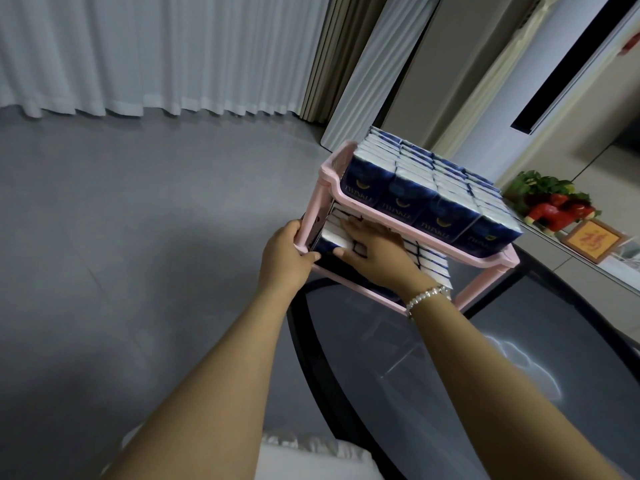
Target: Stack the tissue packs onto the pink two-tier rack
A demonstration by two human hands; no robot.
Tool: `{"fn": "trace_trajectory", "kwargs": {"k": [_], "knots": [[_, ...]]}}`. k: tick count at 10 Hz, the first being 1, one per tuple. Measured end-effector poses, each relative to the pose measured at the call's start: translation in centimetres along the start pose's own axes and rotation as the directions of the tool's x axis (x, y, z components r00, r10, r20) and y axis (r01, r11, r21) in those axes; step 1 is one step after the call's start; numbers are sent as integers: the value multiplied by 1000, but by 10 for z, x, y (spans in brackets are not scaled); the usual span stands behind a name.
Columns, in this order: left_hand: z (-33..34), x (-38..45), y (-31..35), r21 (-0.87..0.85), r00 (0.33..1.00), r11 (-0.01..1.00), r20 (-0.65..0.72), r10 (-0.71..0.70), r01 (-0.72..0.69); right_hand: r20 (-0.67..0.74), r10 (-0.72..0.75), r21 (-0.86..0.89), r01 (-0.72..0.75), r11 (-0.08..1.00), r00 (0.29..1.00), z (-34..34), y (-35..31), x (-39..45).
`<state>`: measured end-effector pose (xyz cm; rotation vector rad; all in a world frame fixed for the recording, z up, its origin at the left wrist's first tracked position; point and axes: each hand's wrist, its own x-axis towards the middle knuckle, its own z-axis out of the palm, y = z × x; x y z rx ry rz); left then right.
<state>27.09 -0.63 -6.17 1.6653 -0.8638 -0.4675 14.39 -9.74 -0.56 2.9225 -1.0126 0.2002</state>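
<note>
— Where are the hands?

— The right hand point(372, 249) reaches into the lower tier of the pink two-tier rack point(332, 174), fingers spread flat on top of the tissue packs point(433, 259) there, thumb against the near side of the end pack. A beaded bracelet point(424, 296) sits on that wrist. The left hand point(285, 252) grips the rack's near-left corner post, fingers curled round it.

— And what is in the rack?

— The upper tier is full: rows of dark blue and white packs point(433, 188) stand upright, packed tight side by side, the front row showing a yellow crescent and the word "TWINKLE". The lower tier holds more of the same, lying in a row under the right hand — how far back they go is hidden.

— What does it stand on?

— A dark, glossy bench point(485, 375) with a rounded edge; the rack sits at its far end. Beyond are a grey floor point(138, 220), white curtains point(138, 53), a tall white unit point(377, 64), and at right a ledge with a red figurine point(557, 213), greenery and a small framed picture point(592, 239).
</note>
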Motion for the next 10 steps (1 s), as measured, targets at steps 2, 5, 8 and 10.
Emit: {"fn": "trace_trajectory", "kwargs": {"k": [2, 5, 8, 10], "knots": [[11, -2, 0, -20, 993, 1000, 120, -1, 4, -43, 102, -18, -103, 995, 994, 10, 15, -7], [45, -4, 9, -55, 957, 996, 285, -49, 67, -29, 182, -12, -183, 983, 983, 11, 48, -16], [60, -8, 19, -8, 946, 998, 321, -50, 56, -71, 220, -9, -221, 975, 973, 14, 58, -31], [58, -39, 48, 47, 966, 991, 235, 108, -122, -336, 256, 321, -145, 936, 906, -12, 48, -82]]}}
